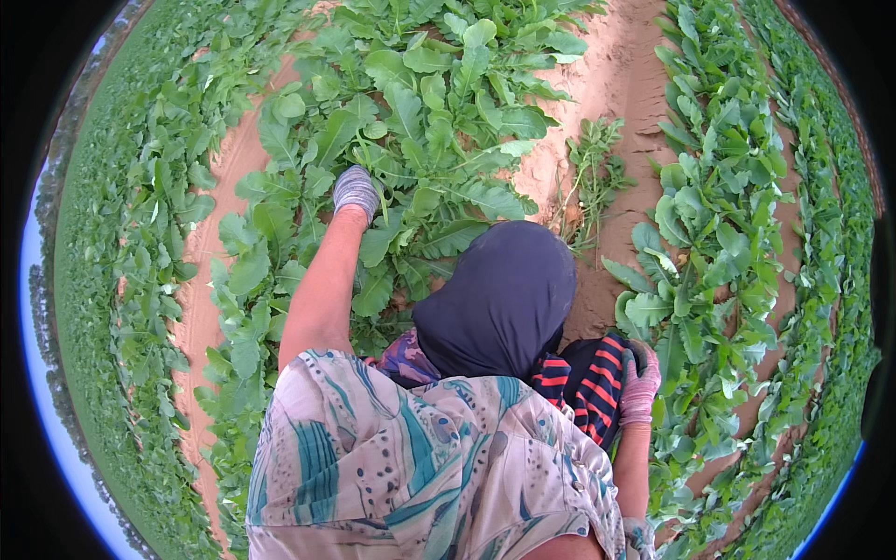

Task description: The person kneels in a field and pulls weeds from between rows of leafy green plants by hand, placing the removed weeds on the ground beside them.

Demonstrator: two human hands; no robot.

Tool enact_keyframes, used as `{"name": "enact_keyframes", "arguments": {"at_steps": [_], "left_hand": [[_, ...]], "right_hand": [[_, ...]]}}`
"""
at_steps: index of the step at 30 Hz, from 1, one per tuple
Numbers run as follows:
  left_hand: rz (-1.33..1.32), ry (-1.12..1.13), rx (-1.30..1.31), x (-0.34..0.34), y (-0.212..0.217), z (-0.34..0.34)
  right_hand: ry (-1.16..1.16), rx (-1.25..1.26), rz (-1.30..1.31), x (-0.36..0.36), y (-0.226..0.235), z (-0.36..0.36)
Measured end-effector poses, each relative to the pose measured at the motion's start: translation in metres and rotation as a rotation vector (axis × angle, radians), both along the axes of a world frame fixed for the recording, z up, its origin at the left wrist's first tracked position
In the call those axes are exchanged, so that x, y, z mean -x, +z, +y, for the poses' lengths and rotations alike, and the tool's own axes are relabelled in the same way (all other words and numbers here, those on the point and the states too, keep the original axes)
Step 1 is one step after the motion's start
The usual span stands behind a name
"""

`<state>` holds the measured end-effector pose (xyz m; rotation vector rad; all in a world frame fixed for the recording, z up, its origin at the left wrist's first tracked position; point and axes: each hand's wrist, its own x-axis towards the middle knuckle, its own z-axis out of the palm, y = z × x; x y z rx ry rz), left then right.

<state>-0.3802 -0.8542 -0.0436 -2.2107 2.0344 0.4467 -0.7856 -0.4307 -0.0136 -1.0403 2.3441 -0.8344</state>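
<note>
Greenery (121,261) in curving rows lies well to the left of the left grip (357,193), with a strip of reddish soil (198,317) nearer to it. The left grip, in a grey knitted glove, reaches down into broad-leaved plants (401,107), which surround it and spread beyond it; its fingertips are hidden there, so whether it is clenched on a stem or released cannot be told. Right of that grip and closer to the body, dark cloth (499,294) covers a rounded form. Beyond this, a loose clump of thin green plants (597,173) lies on the ground, apart from both grips. Red-and-black striped cloth (599,387) bunches just left of the right grip (639,385), which rests against it in a pinkish glove; whether it grasps the fabric cannot be told. Another leafy row (695,243) grows to its right.
</note>
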Motion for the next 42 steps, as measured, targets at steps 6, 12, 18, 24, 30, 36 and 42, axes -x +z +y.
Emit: {"name": "enact_keyframes", "arguments": {"at_steps": [6,12,18,24,30,36,42], "left_hand": [[0.034,-0.012,0.277,0.028,0.014,0.015],[-0.239,-0.304,-0.133,0.040,0.013,-0.005],[-0.071,-0.183,-0.165,0.055,0.023,-0.020],[0.076,-0.058,-0.020,0.062,0.016,-0.009],[0.015,-0.001,-0.052,0.068,0.014,-0.013],[0.081,0.079,0.006,0.072,0.002,-0.024],[0.256,0.263,0.202,0.048,-0.056,-0.017]], "right_hand": [[0.003,-0.010,-0.003,0.000,0.000,-0.001],[0.004,-0.026,-0.010,0.001,-0.001,-0.002],[-0.007,-0.028,0.028,0.002,-0.007,0.000],[-0.001,-0.023,-0.021,0.003,-0.006,0.000],[0.016,-0.002,0.020,0.004,-0.007,0.002],[0.016,0.020,0.028,0.002,-0.006,0.001],[0.015,0.023,0.028,0.002,-0.006,0.000]]}}
